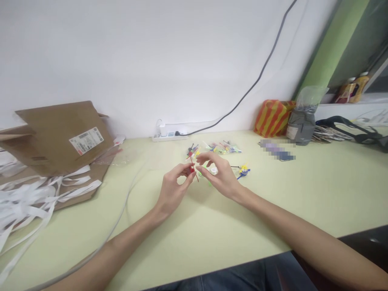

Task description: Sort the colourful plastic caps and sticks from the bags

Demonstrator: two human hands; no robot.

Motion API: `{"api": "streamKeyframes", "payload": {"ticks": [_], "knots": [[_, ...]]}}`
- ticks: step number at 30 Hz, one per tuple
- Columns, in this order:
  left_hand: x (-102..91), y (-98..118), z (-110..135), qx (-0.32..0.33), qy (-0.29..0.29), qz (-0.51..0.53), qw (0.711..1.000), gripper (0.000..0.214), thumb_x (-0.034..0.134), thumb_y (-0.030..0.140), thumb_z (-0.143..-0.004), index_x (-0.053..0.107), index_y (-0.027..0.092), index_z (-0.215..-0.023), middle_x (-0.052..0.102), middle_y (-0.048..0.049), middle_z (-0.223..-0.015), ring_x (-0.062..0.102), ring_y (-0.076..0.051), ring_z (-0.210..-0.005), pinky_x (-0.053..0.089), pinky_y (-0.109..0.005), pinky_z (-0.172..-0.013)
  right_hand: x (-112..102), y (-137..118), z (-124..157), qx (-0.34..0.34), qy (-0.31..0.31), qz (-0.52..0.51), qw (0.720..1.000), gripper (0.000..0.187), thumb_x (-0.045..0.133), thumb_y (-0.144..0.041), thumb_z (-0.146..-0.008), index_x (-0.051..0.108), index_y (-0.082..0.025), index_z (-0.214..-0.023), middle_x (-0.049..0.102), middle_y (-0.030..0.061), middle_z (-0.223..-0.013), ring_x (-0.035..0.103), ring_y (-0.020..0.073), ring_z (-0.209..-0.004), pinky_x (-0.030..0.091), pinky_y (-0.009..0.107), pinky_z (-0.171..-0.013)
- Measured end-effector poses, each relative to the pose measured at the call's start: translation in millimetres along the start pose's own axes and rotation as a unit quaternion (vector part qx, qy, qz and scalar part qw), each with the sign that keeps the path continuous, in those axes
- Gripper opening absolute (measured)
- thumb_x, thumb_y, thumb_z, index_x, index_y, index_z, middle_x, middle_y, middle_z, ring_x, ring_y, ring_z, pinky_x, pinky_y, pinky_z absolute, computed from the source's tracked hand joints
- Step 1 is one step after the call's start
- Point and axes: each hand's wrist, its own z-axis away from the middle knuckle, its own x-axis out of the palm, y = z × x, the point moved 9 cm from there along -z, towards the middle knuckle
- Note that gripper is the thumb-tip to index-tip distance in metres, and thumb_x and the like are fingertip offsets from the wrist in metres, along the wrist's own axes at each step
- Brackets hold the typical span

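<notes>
My left hand [176, 184] pinches a small red plastic piece with a thin red rod [192, 162] between thumb and fingertips, above the middle of the table. Just to its right, my right hand [220, 171] has its thumb and fingers apart, close to the rod, with no held thing visible. Behind and below the right hand lie small green and white plastic parts [214, 171], partly hidden by it. A yellow and blue piece with a dark rod [243, 170] rests to the right. Several small coloured parts in clear bags [222, 147] lie behind the hands.
A cardboard box [60, 137] and white strips [27, 198] occupy the left side. A grey cable [125, 206] crosses near my left arm. Along the wall sit a power strip [169, 137], a striped bag [271, 117] and a grey pouch [301, 125].
</notes>
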Motion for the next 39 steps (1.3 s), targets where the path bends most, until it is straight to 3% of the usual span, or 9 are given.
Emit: {"api": "streamKeyframes", "payload": {"ticks": [3, 8, 15, 19, 24, 28, 35, 39], "knots": [[0.6, 0.7, 1.1, 0.006, 0.003, 0.003, 1.000, 0.025, 0.064, 0.030, -0.092, 0.060, 0.021, -0.115, 0.068, -0.0013, -0.093, 0.066, -0.013, -0.082, 0.055, -0.029, -0.082, 9.4, 8.7, -1.8, 0.038, -0.050, -0.026, 0.998, 0.015, 0.059, -0.034, -0.095, 0.061, -0.021, -0.102, 0.067, 0.0044, -0.099, 0.063, 0.0172, -0.091, 0.048, 0.032, -0.085], [0.8, 9.8, 2.6, 0.057, -0.024, -0.080, 0.995, 0.012, 0.064, 0.025, -0.091, 0.060, 0.021, -0.101, 0.066, 0.0005, -0.088, 0.063, -0.012, -0.078, 0.052, -0.027, -0.078, 18.8, 11.0, -1.7, 0.115, -0.101, -0.123, 0.980, 0.016, 0.055, -0.031, -0.095, 0.053, -0.020, -0.084, 0.057, -0.0006, -0.077, 0.056, 0.0143, -0.074, 0.044, 0.027, -0.070], [13.8, 11.7, 4.7, 0.052, -0.107, -0.069, 0.990, 0.012, 0.060, 0.021, -0.090, 0.053, 0.021, -0.100, 0.061, 0.0038, -0.080, 0.059, -0.010, -0.072, 0.049, -0.024, -0.073, 29.5, 14.1, 4.0, 0.139, -0.178, -0.216, 0.950, 0.019, 0.050, -0.036, -0.098, 0.047, -0.021, -0.086, 0.057, -0.0001, -0.078, 0.055, 0.0151, -0.074, 0.045, 0.031, -0.073], [10.2, 10.7, 5.0, 0.045, -0.101, -0.065, 0.992, 0.007, 0.056, 0.017, -0.090, 0.052, 0.020, -0.086, 0.059, 0.0041, -0.075, 0.057, -0.008, -0.067, 0.047, -0.020, -0.067, 17.2, 29.4, -2.3, 0.157, -0.172, -0.271, 0.934, 0.025, 0.052, -0.046, -0.097, 0.046, -0.022, -0.091, 0.054, -0.0035, -0.064, 0.053, 0.0139, -0.061, 0.046, 0.030, -0.066], [15.5, 5.2, 7.4, 0.038, -0.132, -0.104, 0.985, 0.004, 0.050, 0.018, -0.092, 0.052, 0.022, -0.093, 0.056, 0.0044, -0.075, 0.052, -0.007, -0.062, 0.043, -0.017, -0.058, -22.9, 68.6, -10.5, 0.219, -0.067, -0.136, 0.964, 0.032, 0.064, -0.049, -0.087, 0.052, -0.019, -0.081, 0.070, 0.0058, -0.071, 0.064, 0.0163, -0.062, 0.046, 0.027, -0.056], [20.3, -2.1, 6.5, 0.037, -0.150, -0.129, 0.979, 0.003, 0.048, 0.022, -0.093, 0.050, 0.023, -0.095, 0.058, 0.0039, -0.078, 0.052, -0.008, -0.063, 0.042, -0.018, -0.058, -34.5, 96.1, -4.4, 0.289, -0.033, -0.053, 0.955, 0.031, 0.066, -0.044, -0.081, 0.058, -0.016, -0.071, 0.073, 0.0109, -0.076, 0.064, 0.0158, -0.060, 0.039, 0.023, -0.048], [4.0, -27.4, -5.1, -0.031, -0.094, -0.219, 0.971, 0.017, 0.051, 0.040, -0.094, 0.053, 0.025, -0.101, 0.064, 0.0045, -0.078, 0.046, -0.009, -0.052, 0.039, -0.022, -0.057, -39.3, 98.1, -6.8, 0.266, -0.008, 0.009, 0.964, 0.032, 0.067, -0.043, -0.076, 0.059, -0.015, -0.062, 0.054, -0.0005, -0.057, 0.044, 0.0099, -0.053, 0.032, 0.024, -0.050], [-0.7, -31.6, -8.5, -0.042, -0.089, -0.223, 0.970, 0.019, 0.049, 0.039, -0.095, 0.057, 0.023, -0.101, 0.066, 0.0029, -0.080, 0.047, -0.010, -0.053, 0.040, -0.024, -0.059, -35.8, 107.2, -0.8, 0.287, -0.052, 0.041, 0.956, 0.031, 0.061, -0.044, -0.082, 0.058, -0.017, -0.066, 0.048, -0.0031, -0.050, 0.041, 0.0104, -0.046, 0.028, 0.024, -0.047]]}}
